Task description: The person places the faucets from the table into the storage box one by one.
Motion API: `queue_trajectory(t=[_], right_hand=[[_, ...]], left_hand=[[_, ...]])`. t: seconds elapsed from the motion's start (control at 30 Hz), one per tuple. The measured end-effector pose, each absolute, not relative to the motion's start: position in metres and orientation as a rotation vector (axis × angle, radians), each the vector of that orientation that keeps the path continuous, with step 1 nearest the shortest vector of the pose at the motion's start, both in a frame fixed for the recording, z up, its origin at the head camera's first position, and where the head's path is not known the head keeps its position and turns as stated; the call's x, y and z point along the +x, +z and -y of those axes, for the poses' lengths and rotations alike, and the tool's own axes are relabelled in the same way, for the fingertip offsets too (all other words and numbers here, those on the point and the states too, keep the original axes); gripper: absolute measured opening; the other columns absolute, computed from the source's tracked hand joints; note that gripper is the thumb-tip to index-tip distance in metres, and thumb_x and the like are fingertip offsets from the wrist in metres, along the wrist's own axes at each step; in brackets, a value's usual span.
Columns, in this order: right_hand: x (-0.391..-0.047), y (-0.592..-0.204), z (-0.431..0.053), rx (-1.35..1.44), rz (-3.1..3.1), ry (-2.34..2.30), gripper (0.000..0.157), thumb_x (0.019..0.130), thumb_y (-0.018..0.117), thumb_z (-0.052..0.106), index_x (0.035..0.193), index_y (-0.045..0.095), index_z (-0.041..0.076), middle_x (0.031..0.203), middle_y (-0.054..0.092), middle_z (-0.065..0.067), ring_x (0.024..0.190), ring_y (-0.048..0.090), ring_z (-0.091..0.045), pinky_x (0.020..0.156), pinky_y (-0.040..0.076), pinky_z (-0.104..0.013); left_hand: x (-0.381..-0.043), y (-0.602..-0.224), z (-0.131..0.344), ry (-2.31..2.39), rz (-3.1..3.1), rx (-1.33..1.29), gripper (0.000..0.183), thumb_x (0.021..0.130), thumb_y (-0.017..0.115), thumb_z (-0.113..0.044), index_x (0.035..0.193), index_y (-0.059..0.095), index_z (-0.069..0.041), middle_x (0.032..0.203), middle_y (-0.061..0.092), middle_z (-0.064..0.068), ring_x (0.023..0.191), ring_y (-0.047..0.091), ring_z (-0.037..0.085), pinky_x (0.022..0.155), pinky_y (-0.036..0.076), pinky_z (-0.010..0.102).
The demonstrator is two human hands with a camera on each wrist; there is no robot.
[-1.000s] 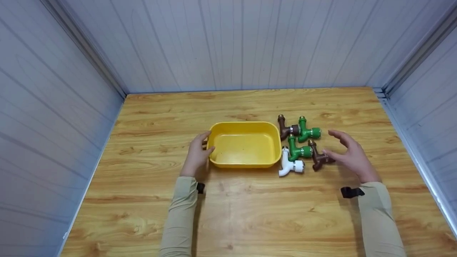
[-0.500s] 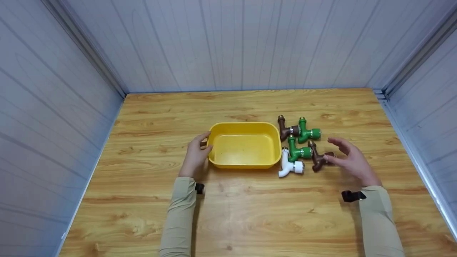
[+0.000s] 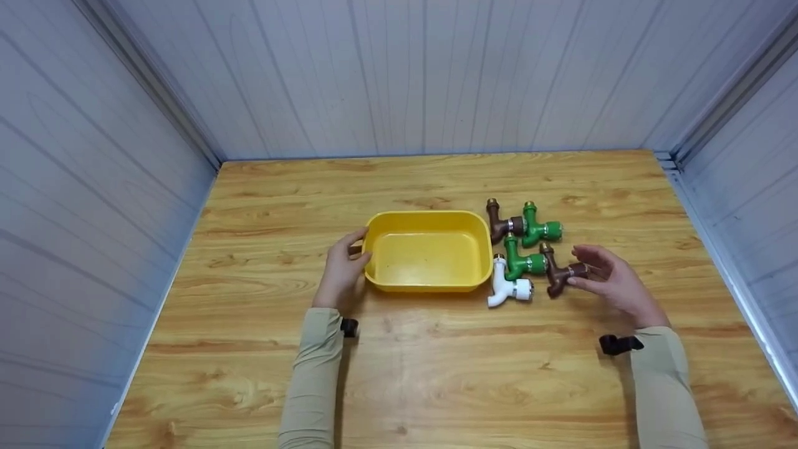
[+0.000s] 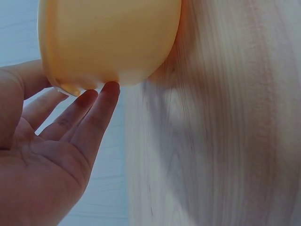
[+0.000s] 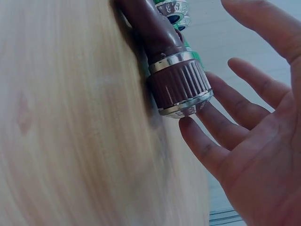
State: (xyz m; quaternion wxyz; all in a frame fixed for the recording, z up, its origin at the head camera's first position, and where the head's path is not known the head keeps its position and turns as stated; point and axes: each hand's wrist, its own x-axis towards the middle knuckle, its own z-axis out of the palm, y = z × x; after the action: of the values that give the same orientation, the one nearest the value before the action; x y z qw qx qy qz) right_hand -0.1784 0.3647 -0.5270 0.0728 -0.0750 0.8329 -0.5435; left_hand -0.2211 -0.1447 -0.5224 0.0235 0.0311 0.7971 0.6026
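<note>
On the wooden table sits a yellow plastic tub point(image 3: 427, 284). My left hand point(image 3: 338, 271) grips its left end, thumb over the rim and fingers against the outer wall point(image 4: 108, 42). To the tub's right lie several taps: a white tap point(image 3: 502, 288), a green tap point(image 3: 516, 260), another green tap point(image 3: 533, 232), a brown tap point(image 3: 497, 226) and a second brown tap point(image 3: 558, 274). My right hand point(image 3: 617, 287) is at this last one, fingers spread about its ribbed knob point(image 5: 181, 84). A fingertip is at the knob's end; the thumb stands apart.
Pale panel walls point(image 3: 424, 81) enclose the table point(image 3: 449, 374) at the back and both sides. The white tap and the brown tap at the back lie close against the tub's right wall. A black strap piece point(image 3: 617, 344) sits at my right wrist.
My right hand has come down slightly and closer to the nearest brown tap's knob. My left hand stays on the tub's end. Tub and taps keep their places.
</note>
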Motion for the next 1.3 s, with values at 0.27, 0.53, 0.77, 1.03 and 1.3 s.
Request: queue_trajectory(t=[0.27,0.53,0.77,1.03,1.3], right_hand=[[-0.177,-0.530,-0.366,-0.245,-2.453,-1.689,0.073,0.081,0.077,0.014,0.139,0.039,-0.005,0.136,0.044,-0.027,0.122,0.047,-0.032,0.096,0.040,-0.015],[-0.180,-0.534,-0.369,-0.252,-2.440,-1.688,0.068,0.083,0.073,0.004,0.140,0.037,-0.006,0.137,0.043,-0.028,0.124,0.045,-0.034,0.095,0.040,-0.015],[-0.180,-0.539,-0.373,-0.295,-2.423,-1.718,0.065,0.084,0.071,0.002,0.139,0.038,-0.008,0.136,0.043,-0.030,0.118,0.051,-0.012,0.094,0.041,-0.014],[-0.180,-0.541,-0.374,-0.263,-2.389,-1.752,0.065,0.084,0.070,-0.001,0.139,0.037,-0.009,0.136,0.041,-0.031,0.111,0.054,-0.005,0.091,0.044,-0.015],[-0.180,-0.542,-0.373,-0.278,-2.421,-1.743,0.060,0.085,0.068,-0.003,0.138,0.038,-0.009,0.131,0.046,-0.032,0.109,0.055,-0.006,0.091,0.043,-0.014]], left_hand=[[-0.223,-0.522,0.145,1.904,-2.406,0.084,0.051,0.091,0.057,0.008,0.140,0.047,-0.002,0.137,0.046,0.021,0.116,0.053,0.035,0.091,0.050,0.040],[-0.214,-0.502,0.144,1.905,-2.366,0.121,0.051,0.091,0.053,0.010,0.141,0.040,0.006,0.139,0.041,0.029,0.119,0.048,0.043,0.095,0.047,0.042],[-0.213,-0.499,0.145,1.932,-2.324,0.103,0.051,0.091,0.054,0.011,0.140,0.041,0.006,0.140,0.040,0.028,0.120,0.047,0.044,0.096,0.046,0.041],[-0.221,-0.524,0.147,1.979,-2.332,0.068,0.051,0.092,0.055,0.008,0.141,0.045,-0.001,0.140,0.043,0.021,0.117,0.051,0.037,0.092,0.049,0.036],[-0.221,-0.526,0.146,1.975,-2.361,0.072,0.050,0.091,0.058,0.007,0.139,0.047,-0.001,0.137,0.045,0.022,0.115,0.053,0.036,0.088,0.052,0.036]])
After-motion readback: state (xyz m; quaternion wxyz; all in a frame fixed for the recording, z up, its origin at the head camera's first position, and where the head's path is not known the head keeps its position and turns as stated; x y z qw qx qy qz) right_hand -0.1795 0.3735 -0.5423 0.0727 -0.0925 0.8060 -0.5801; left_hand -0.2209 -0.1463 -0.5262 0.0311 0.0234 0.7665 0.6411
